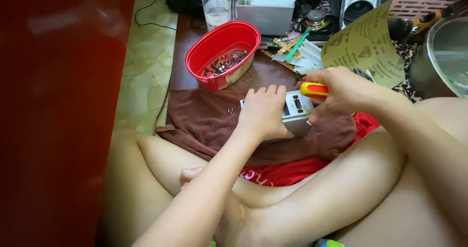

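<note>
At the far left stands a red panel [53,105], blurred and close to the camera. Next to it a brown cloth [204,118] lies on the floor, and behind the cloth sits a red tub [195,57] with small dark parts inside. A clear bottle [217,5] and a grey box [267,15] stand further back. The left hand [263,114] lies flat on a white device [297,111], fingers pressed together, holding it down on the cloth. The right hand [341,91] is closed around a screwdriver [314,90] with a yellow and red handle, directly above the device. Behind this hand a sheet of sandpaper [365,44] leans, and at the far right is a glass bowl [451,52].
</note>
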